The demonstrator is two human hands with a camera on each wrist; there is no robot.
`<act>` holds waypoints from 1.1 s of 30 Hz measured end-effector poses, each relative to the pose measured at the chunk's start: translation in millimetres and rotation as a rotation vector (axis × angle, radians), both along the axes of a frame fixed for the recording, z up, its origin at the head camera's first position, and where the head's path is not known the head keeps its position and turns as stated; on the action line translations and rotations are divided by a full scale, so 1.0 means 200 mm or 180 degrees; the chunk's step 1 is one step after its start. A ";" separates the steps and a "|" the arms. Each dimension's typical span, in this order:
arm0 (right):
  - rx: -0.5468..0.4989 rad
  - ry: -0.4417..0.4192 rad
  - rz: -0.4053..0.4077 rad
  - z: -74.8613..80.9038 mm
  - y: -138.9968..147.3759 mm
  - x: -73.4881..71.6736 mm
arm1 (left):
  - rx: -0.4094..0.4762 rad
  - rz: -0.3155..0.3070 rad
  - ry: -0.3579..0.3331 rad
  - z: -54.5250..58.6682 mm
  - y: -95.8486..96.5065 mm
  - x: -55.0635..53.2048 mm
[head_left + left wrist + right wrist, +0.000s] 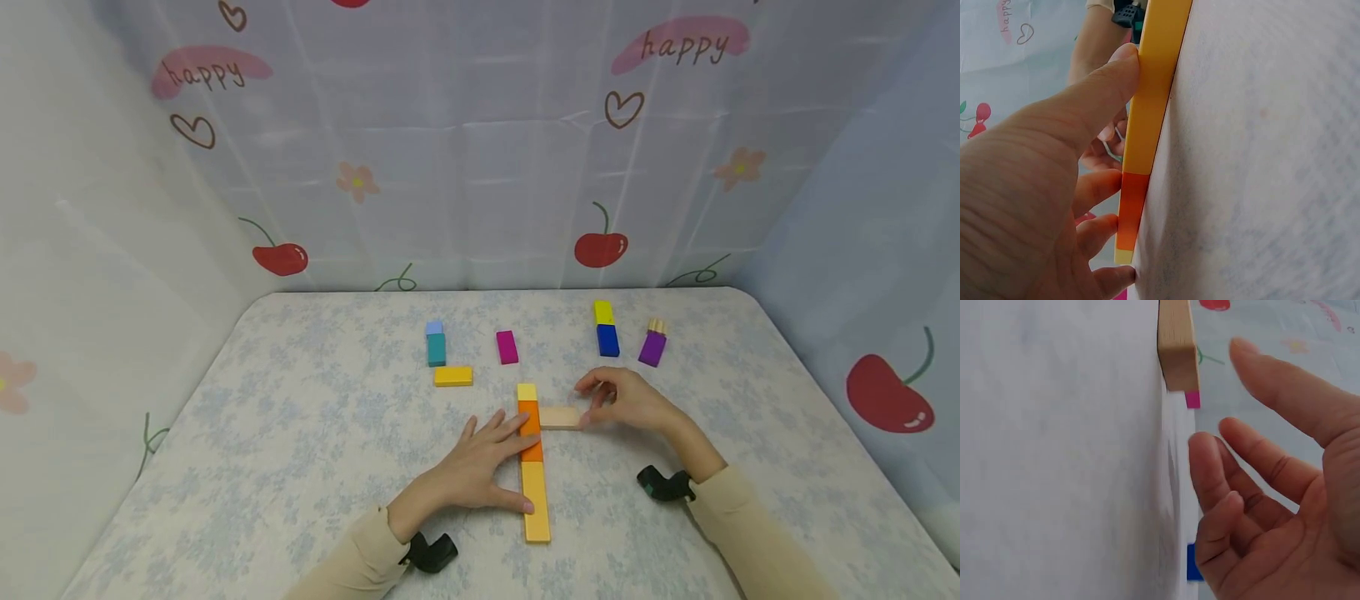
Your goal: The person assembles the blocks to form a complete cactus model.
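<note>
A straight row of flat blocks runs away from the near side: an amber block (536, 492), an orange block (531, 450) and a pale yellow end (527, 392). My left hand (476, 467) lies spread along its left side, thumb on the amber block and fingertips against the orange one. A plain wooden block (558, 418) extends rightward from the orange block. Just beyond its right end is my right hand (630, 402), thumb and fingers apart and loosely bent. In the right wrist view a gap shows between the thumb and the wooden block (1179, 353), with nothing in the hand.
Farther back lie a yellow block (453, 377), a teal block (437, 350) with a light blue piece (434, 327), a magenta block (507, 347), a dark blue block (608, 341) with a bright yellow one (603, 312), and a purple block (652, 348). Curtains (465, 167) stand behind the table.
</note>
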State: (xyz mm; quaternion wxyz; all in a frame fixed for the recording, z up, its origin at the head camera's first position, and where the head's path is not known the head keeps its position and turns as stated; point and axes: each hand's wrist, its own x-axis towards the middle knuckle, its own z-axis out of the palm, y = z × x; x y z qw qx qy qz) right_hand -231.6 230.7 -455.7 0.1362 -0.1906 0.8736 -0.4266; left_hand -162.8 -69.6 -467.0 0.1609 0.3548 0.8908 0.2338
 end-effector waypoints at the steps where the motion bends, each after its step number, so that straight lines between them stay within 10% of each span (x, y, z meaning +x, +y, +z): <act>1: -0.0015 0.0029 -0.0077 0.00 0.01 -0.01 | 0.0005 -0.0004 -0.0013 0.00 0.00 0.00; 18: 0.0203 0.0422 -0.1245 0.06 0.11 -0.26 | 0.0035 -0.0009 -0.0015 0.00 -0.01 0.00; 33: 0.0560 0.0166 -0.1190 0.01 0.10 -0.35 | 0.0056 -0.0012 0.0014 0.00 0.00 0.01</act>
